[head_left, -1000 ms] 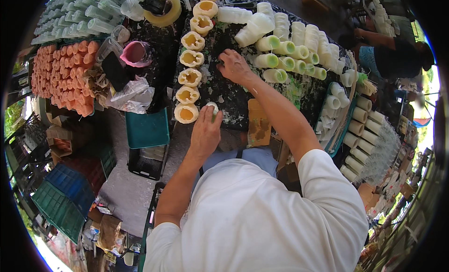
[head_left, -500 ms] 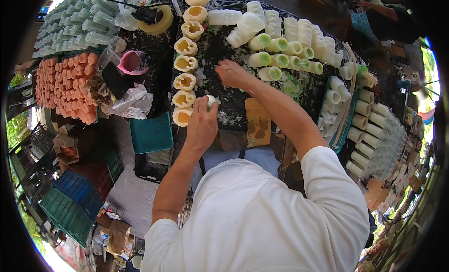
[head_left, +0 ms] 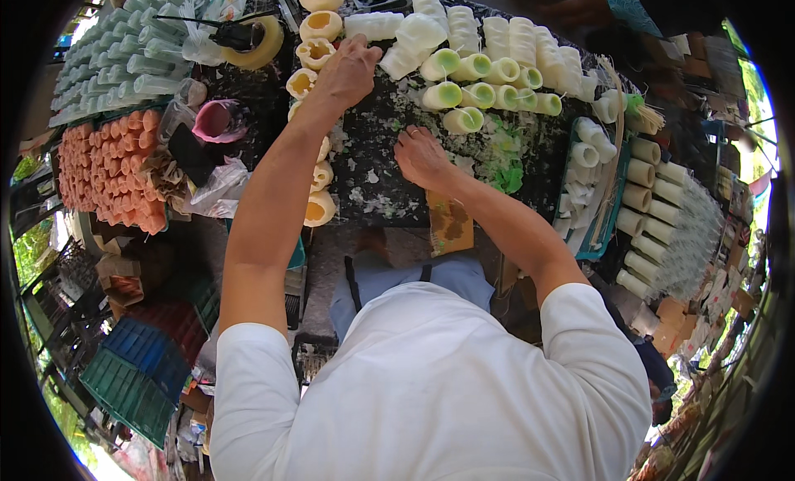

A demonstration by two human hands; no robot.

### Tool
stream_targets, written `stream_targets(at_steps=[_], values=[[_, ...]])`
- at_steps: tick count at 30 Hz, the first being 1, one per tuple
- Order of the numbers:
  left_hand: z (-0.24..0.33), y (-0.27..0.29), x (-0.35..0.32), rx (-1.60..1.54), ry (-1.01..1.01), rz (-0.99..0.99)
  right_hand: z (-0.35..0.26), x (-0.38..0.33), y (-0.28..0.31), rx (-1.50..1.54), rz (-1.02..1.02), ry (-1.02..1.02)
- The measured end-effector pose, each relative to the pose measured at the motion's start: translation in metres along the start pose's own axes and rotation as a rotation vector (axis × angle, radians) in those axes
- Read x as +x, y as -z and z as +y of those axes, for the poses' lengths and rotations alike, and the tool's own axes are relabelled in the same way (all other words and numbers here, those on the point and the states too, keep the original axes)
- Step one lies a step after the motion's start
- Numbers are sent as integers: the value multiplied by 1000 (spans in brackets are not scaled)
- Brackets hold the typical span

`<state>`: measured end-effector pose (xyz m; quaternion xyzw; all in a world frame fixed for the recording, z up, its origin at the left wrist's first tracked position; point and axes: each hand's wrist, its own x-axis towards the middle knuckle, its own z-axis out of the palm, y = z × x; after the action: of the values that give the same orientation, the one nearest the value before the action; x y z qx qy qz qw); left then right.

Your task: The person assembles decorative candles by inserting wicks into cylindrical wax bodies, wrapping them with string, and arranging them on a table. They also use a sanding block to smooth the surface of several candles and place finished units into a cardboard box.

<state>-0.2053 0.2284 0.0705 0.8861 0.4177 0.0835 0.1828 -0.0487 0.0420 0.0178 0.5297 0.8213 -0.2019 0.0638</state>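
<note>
The fingers (head_left: 370, 47) of my left hand (head_left: 348, 71) curl downward over the row of orange-centred white flowers (head_left: 308, 54), the fingertips touching the table (head_left: 373, 175) beside the nearest one; I cannot tell whether they pinch anything. The fingers of my right hand (head_left: 421, 156) lie spread and flat on the dark, speckled table, gripping nothing. Just beyond those right fingers stand the green-centred white rolls (head_left: 457, 92), close but apart from them. Further beyond lie plain white rolls (head_left: 497, 36) in rows. To the left of my left fingers sit a yellow tape roll (head_left: 252, 44) and a pink cup (head_left: 215, 121), and further left a block of orange pieces (head_left: 108, 162). Nearer to me than my right fingers, a brown board (head_left: 451, 224) lies at the table edge. Right of them, a teal tray (head_left: 598, 208) holds more white rolls.
</note>
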Motion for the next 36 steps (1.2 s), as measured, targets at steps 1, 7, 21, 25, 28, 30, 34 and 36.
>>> stream_targets(at_steps=[1,7,21,25,28,30,34,36], values=[[-1,-5,6,11,13,-54,0,0,-3,21,142,19],[-10,-15,15,138,12,-114,-9,51,-19,99,533,160],[14,-19,21,94,-40,-84,-52,0,-16,97,403,45],[16,-16,24,160,-71,-84,-62,25,-36,-5,291,112],[12,-14,20,157,-80,-93,-57,8,-40,-110,162,-186],[10,-11,15,152,-82,-93,-58,1,-37,-74,290,-134],[16,-4,14,155,-111,-64,-74,24,-44,273,437,-69],[17,1,8,156,-107,-40,-76,37,-58,338,459,-81]])
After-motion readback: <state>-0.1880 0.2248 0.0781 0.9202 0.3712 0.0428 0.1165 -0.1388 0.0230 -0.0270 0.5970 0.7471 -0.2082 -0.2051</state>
